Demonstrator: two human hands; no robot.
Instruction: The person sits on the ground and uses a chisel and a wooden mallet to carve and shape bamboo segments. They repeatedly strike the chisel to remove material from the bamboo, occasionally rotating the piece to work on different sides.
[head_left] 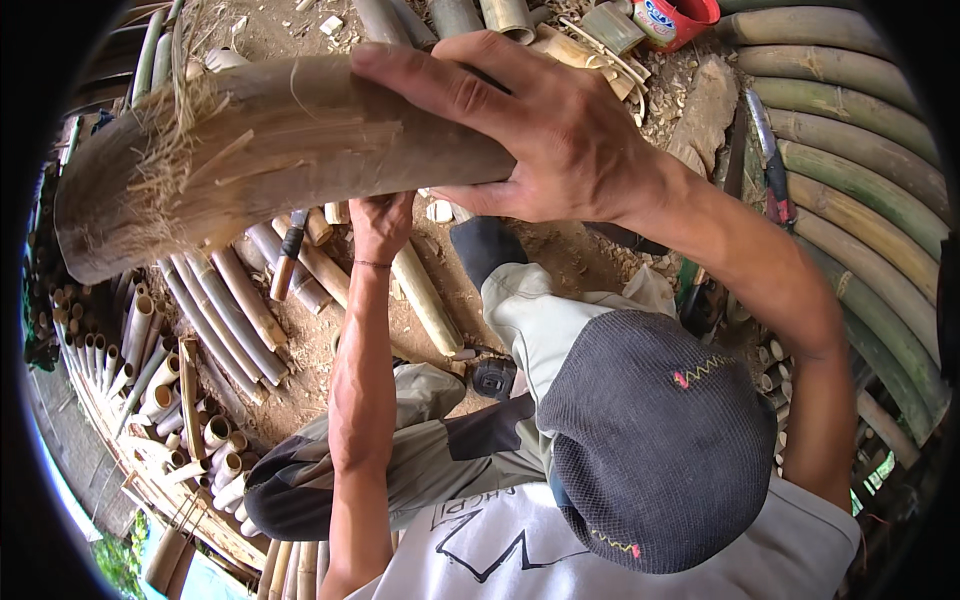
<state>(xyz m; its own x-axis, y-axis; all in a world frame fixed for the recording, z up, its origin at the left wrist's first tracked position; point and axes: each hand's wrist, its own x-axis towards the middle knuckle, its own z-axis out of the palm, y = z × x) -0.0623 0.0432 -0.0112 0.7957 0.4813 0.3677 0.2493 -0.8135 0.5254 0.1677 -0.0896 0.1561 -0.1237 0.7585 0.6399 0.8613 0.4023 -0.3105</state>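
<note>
A wide brown bamboo piece (300, 150), with shaved fibres hanging off its left part, is raised close before me. My right hand (560, 130) grips its right end, fingers over the upper edge and thumb at the lower edge. Below the piece is my left hand (382, 225), a thin cord at its wrist. The bamboo hides its fingers, so I cannot tell whether it holds anything. A knife with a black-wrapped handle (291, 245) lies on the ground left of my left forearm. My dark-patched knee (660, 440) rises at the lower right.
Long bamboo poles (850, 130) line the right side, with a red-and-black-handled knife (772, 165) beside them. A red container (685, 22) stands at the top. Split bamboo strips (235, 310) and cut bamboo tubes (215, 430) lie at left. Shavings litter the earth floor (570, 255).
</note>
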